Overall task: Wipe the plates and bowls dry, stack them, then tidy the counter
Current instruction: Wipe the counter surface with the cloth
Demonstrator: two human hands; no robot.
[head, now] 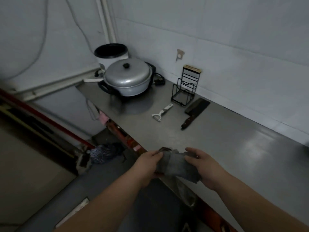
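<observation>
A crumpled grey cloth [175, 166] is held between both hands over the front edge of the steel counter [234, 148]. My left hand [148, 164] grips its left end with curled fingers. My right hand [204, 166] holds its right end, thumb on top of the cloth. A strip of the cloth hangs down over the counter's edge below the hands. No plates or bowls are in view.
A lidded aluminium pot [127, 77] stands at the counter's far left corner, a white bucket-like cooker [110, 54] behind it. A black wire rack [185, 86], a white peeler [161, 112] and a cleaver [194, 113] lie further back. A mop head [103, 154] sits on the floor.
</observation>
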